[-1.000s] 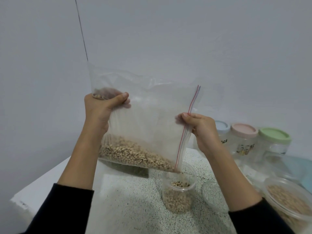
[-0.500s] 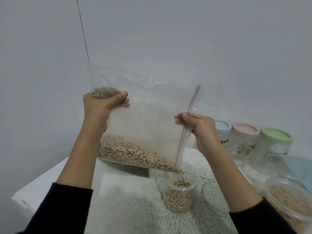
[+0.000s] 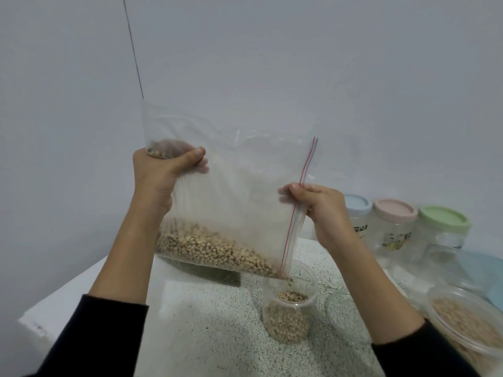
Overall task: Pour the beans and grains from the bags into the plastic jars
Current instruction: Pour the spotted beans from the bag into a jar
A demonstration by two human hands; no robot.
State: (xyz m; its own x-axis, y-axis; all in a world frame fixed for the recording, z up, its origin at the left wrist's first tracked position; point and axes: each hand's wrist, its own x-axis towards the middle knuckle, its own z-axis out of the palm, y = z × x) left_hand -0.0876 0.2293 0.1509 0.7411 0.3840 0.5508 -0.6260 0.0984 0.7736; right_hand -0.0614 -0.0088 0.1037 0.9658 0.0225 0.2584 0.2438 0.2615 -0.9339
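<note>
A clear zip bag hangs tilted above the table, with pale beans gathered along its lower edge. My left hand grips the bag's upper left corner, a few beans trapped in the fold. My right hand pinches the bag at its red zip strip. The bag's lowest corner sits right over an open clear plastic jar, partly filled with beans, and a few beans are falling into it.
Three lidded jars stand at the back right: blue lid, pink lid, green lid. A clear lid lies right of the open jar. A clear tub of beans sits at the right edge on the speckled table.
The bag and both hands have barely shifted. Beans keep sliding toward the low corner and dropping into the jar.
</note>
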